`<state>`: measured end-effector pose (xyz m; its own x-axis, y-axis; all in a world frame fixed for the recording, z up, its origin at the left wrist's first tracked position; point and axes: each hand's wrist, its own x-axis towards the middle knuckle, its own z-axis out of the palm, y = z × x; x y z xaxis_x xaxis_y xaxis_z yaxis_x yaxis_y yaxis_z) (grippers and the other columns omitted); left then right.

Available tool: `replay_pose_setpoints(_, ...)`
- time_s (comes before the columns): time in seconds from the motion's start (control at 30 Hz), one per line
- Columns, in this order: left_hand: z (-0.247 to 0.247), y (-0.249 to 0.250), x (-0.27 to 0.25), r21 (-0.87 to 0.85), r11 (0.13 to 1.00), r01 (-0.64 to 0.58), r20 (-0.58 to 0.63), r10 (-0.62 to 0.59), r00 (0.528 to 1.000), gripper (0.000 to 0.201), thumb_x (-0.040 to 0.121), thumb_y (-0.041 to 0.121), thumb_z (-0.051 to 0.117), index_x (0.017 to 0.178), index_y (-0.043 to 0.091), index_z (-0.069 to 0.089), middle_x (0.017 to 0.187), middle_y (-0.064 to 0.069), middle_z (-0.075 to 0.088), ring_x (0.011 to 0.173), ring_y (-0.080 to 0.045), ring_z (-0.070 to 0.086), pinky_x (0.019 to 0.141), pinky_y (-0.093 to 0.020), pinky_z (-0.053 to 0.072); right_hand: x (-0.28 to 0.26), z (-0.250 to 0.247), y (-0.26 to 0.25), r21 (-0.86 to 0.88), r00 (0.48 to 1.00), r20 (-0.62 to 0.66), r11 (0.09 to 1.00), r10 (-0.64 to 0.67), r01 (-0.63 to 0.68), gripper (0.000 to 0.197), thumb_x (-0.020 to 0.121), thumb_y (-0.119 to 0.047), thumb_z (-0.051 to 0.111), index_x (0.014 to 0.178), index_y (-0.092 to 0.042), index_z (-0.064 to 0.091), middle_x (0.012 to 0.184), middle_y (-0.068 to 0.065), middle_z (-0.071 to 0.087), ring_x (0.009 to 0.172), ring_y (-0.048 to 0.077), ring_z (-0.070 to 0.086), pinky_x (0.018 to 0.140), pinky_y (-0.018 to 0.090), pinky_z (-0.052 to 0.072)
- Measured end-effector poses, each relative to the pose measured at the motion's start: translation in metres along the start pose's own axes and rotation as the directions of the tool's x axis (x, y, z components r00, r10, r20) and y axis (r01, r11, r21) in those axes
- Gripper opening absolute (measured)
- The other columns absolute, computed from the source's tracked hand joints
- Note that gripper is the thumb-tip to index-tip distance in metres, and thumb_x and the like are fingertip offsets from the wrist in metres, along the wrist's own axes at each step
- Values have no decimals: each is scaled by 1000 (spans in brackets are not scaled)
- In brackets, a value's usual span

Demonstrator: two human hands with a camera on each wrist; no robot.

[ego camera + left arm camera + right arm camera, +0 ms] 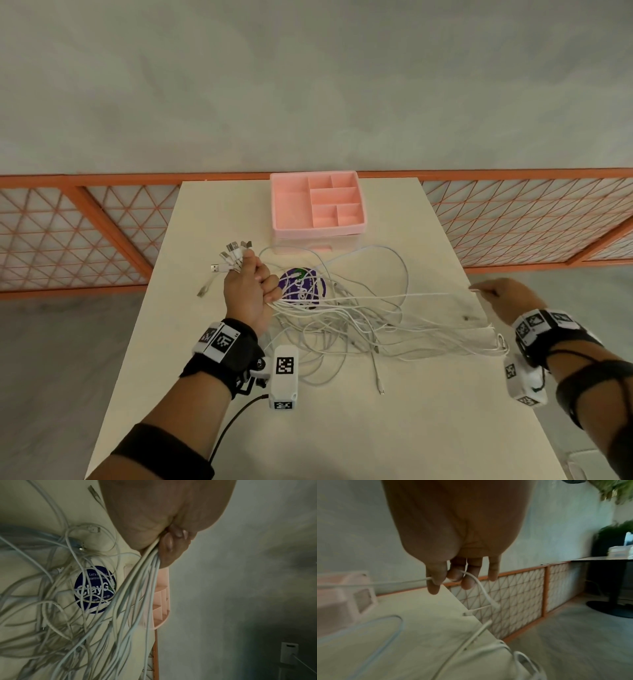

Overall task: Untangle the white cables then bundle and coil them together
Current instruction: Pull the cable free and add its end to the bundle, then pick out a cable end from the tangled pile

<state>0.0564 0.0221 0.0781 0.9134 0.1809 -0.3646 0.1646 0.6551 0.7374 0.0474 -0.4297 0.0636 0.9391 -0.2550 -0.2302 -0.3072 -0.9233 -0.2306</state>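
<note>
cables spread in a loose white tangle across the middle of the counter, over a round purple sticker and in front of a pink tray. left hand raised over the counter's left part, fingers curled tight round a bunch of the cables, usb plugs fanning out past the knuckles toward the far side. from the fist, strands running down and right into the tangle, seen close in the left wrist view as a thick sheaf crossing beside the sticker. one more plug lying alone on the counter left of the hand. right hand at the counter's right edge, well apart from the left, pinching a single cable drawn out nearly straight between the two hands. in the right wrist view, thumb and first fingers closed on that strand, its free end curving down past the fingers toward the counter edge; remaining fingers hanging straight. several cable ends draped over the right edge below the right wrist. small plug lying nearest the body, at the tail of a strand from the tangle. tray at the far end of the counter, divided into compartments, touching none of the hands. orange lattice railing behind the counter on both sides.
</note>
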Motion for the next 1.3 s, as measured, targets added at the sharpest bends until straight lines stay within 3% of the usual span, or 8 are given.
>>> replay_pose_setpoints(0.4, 7, 3, 2, -9, 1000, -4, -18, 4, 1000, 38, 105, 40, 44, 73, 20, 44, 53, 9, 27, 39, -6, 20, 36, -16, 20, -8, 39, 109, -347, 848, -94, 781, 521, -519, 22, 71, -12, 64, 90, -19, 71, 97, 10, 64, 91, 35, 59, 83, 47, 51)
replay_pose_setpoints(0.63, 7, 2, 0, 3, 1000, 8, -17, -8, 1000, 38, 105, 39, 44, 72, 20, 43, 52, 9, 28, 39, -5, 20, 35, -17, 20, -16, -8, 86, 219, 735, -270, 783, 622, -582, 37, 87, 1, 54, 124, 5, 55, 126, 32, 50, 114, 49, 51, 94, 56, 45)
replay_pose_setpoints(0.87, 16, -1, -10, 37, 999, 20, 31, -21, 999, 38, 105, 39, 43, 72, 20, 43, 51, 9, 28, 38, -5, 21, 37, -16, 20, -18, 37, 54, 48, 903, 50, 902, 426, -428, 63, 83, 5, 56, 144, -9, 46, 134, 26, 48, 109, 42, 59, 96, 48, 50)
replay_pose_setpoints(0.97, 23, -2, -15, 37, 999, 13, 48, -14, 999, 38, 105, 39, 44, 73, 19, 44, 52, 8, 28, 39, -5, 21, 36, -17, 20, -19, 42, 2, 143, 950, -45, 943, 309, -300, 49, 88, 0, 52, 136, -11, 53, 138, 17, 44, 117, 41, 54, 101, 49, 46)
replay_pose_setpoints(1.03, 29, -3, -18, 27, 999, 18, 71, -19, 997, 37, 105, 38, 44, 74, 19, 45, 53, 8, 28, 40, -5, 21, 36, -17, 20, -27, 41, -56, 391, 981, -192, 919, 30, 48, 37, 92, -17, 62, 129, -14, 58, 133, 9, 50, 116, 31, 56, 97, 41, 47)
replay_pose_setpoints(1.1, 37, -5, -23, 27, 999, 24, 92, -26, 995, 37, 105, 38, 44, 73, 18, 45, 53, 8, 29, 39, -5, 22, 36, -17, 21, -47, 36, -121, 513, 922, -240, 766, -305, 387, 53, 84, -44, 72, 130, -22, 57, 130, -5, 53, 116, 14, 55, 96, 28, 45)
replay_pose_setpoints(1.2, 51, -8, -30, 32, 999, 32, 128, -36, 991, 36, 105, 37, 45, 75, 17, 46, 53, 7, 29, 39, -6, 23, 36, -17, 23, -81, 38, -204, 572, 807, 44, 677, -589, 463, 74, 72, -64, 73, 134, -32, 50, 122, -16, 57, 108, -2, 55, 91, 15, 45)
replay_pose_setpoints(1.3, 57, -2, -31, 32, 999, 7, 151, -11, 988, 35, 104, 36, 47, 76, 16, 48, 56, 5, 30, 41, -8, 25, 39, -20, 27, -91, 68, -242, 449, 739, 161, 715, -654, 535, 18, 91, -43, 64, 82, -29, 58, 72, -11, 59, 65, 4, 55, 66, 27, 43)
